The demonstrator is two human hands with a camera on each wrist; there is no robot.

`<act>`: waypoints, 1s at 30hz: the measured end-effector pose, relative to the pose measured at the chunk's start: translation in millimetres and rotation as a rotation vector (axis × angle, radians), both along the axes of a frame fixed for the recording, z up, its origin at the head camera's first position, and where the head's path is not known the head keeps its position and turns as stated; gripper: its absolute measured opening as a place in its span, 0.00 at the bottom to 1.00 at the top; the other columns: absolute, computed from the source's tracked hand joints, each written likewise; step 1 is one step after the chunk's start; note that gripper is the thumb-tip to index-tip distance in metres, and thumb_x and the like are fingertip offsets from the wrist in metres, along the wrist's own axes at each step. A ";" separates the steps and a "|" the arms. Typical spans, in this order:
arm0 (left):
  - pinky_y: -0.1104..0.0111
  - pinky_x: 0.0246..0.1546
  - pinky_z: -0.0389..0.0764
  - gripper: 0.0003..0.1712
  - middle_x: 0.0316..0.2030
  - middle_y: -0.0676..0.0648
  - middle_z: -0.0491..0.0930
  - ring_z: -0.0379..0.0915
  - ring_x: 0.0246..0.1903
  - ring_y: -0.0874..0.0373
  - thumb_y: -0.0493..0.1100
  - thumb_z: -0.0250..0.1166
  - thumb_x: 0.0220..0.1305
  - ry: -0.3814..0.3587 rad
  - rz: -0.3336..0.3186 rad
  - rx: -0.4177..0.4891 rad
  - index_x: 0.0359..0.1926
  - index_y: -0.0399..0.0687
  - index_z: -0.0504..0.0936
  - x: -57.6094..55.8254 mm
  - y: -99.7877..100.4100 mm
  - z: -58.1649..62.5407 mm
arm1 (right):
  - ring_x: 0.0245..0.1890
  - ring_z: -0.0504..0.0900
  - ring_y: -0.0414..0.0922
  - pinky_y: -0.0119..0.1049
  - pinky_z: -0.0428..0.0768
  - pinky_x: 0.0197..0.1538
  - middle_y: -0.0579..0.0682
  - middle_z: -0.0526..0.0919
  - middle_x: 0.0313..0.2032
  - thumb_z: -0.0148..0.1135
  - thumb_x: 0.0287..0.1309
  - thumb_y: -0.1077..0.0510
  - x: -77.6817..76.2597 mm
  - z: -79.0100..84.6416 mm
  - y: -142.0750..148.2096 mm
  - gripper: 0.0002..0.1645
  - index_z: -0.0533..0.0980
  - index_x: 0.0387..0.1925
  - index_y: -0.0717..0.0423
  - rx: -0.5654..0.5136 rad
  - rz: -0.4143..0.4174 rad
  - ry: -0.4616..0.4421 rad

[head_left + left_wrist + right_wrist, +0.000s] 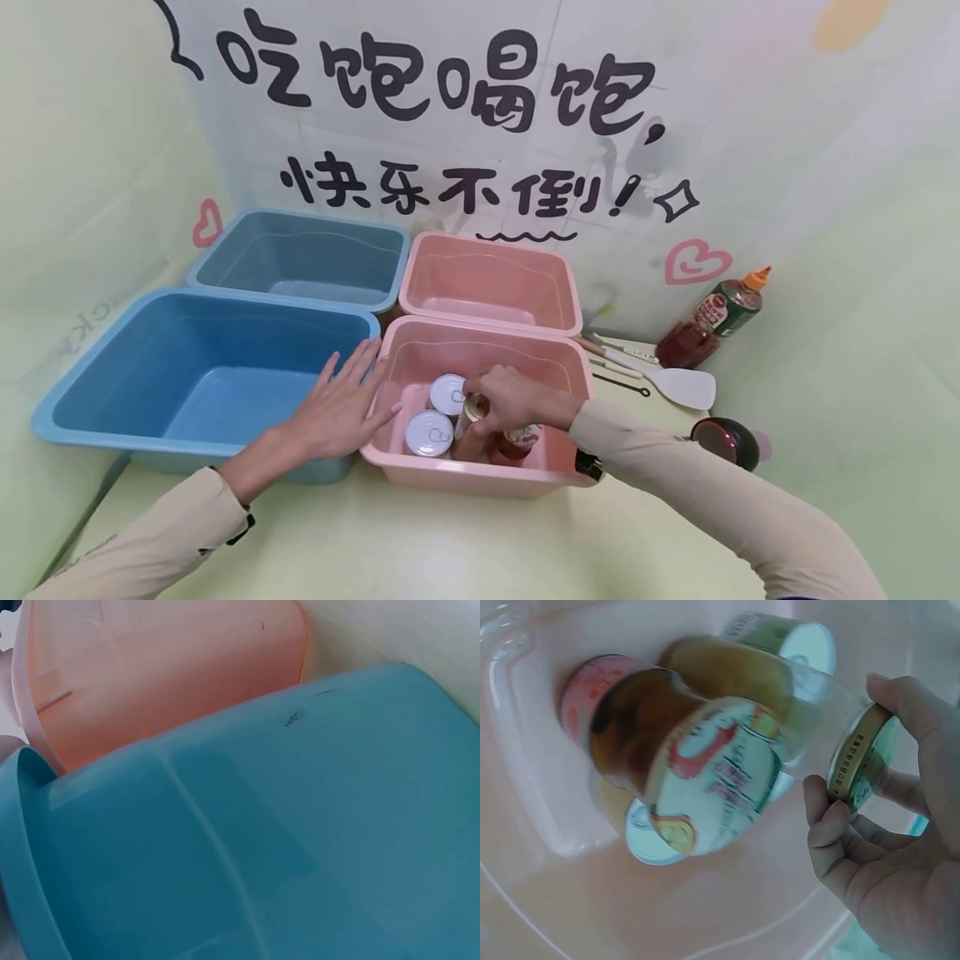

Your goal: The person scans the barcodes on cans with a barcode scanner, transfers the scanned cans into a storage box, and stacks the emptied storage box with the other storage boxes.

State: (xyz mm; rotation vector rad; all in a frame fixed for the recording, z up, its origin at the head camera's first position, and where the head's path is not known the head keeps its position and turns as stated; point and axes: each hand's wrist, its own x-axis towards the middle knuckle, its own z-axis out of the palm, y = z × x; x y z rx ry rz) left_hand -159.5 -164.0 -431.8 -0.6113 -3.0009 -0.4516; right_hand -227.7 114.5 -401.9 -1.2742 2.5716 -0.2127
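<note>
Inside the front pink basin (pixel 480 482), my right hand (pixel 513 398) grips a glass jar by its gold-rimmed lid (pixel 847 765). The jar's clear neck and brownish contents show in the right wrist view. Beside it stands another jar (pixel 630 724) with dark contents and a white printed lid. Two cans with white pull-tab tops, a nearer can (pixel 430 434) and a farther can (pixel 448 393), stand left of the gripped jar. My left hand (pixel 341 408), fingers straight and spread, rests where the rims of the front blue basin (pixel 90 433) and front pink basin meet.
Behind are another blue basin (pixel 300 223) and another pink basin (pixel 487 250). To the right lie a white spatula (pixel 686 387) and thin utensils, with a red sauce bottle (pixel 708 321) and a dark rounded object (pixel 726 442) near them.
</note>
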 end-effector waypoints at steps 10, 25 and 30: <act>0.37 0.74 0.39 0.44 0.79 0.35 0.45 0.37 0.79 0.38 0.62 0.52 0.71 -0.012 -0.004 -0.001 0.76 0.39 0.56 0.2 1.2 1.8 | 0.27 0.75 0.36 0.28 0.74 0.30 0.39 0.80 0.27 0.76 0.46 0.49 -4.0 32.3 7.6 0.18 0.81 0.39 0.50 -0.119 -0.027 -0.026; 0.36 0.74 0.42 0.43 0.78 0.34 0.46 0.39 0.78 0.37 0.58 0.56 0.70 0.005 -0.011 -0.004 0.75 0.37 0.58 1.9 0.5 1.1 | 0.34 0.77 0.39 0.32 0.75 0.36 0.45 0.84 0.37 0.75 0.42 0.55 -10.7 84.7 25.2 0.23 0.84 0.46 0.52 -0.262 -0.052 0.050; 0.36 0.73 0.43 0.43 0.78 0.34 0.47 0.39 0.78 0.37 0.57 0.56 0.70 0.009 -0.010 -0.013 0.75 0.37 0.58 2.3 0.0 1.1 | 0.32 0.75 0.40 0.33 0.74 0.34 0.45 0.84 0.36 0.73 0.41 0.60 -9.2 94.1 36.0 0.24 0.83 0.46 0.53 -0.302 -0.093 0.057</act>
